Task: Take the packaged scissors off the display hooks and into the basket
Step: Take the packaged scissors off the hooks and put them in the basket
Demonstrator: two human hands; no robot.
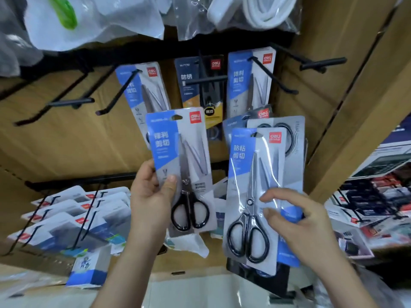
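Note:
My left hand [153,196] holds a blue-and-grey pack of black-handled scissors [181,165] by its left edge, thumb on the front; the pack is off its hook. My right hand [291,221] grips a stack of several scissor packs, the front pack [251,196] showing black-handled scissors, with fingers spread over its lower right. Three more packs hang on black hooks behind: a blue pack [144,90], a dark orange pack [200,85] and another blue pack [249,81]. No basket is in view.
Bare black hooks [69,101] jut out at the left and another bare hook [322,63] at the upper right of the brown board. Lower hooks carry several flat packs [73,218]. Bagged white goods [251,12] hang above. Boxes [378,207] fill the right shelf.

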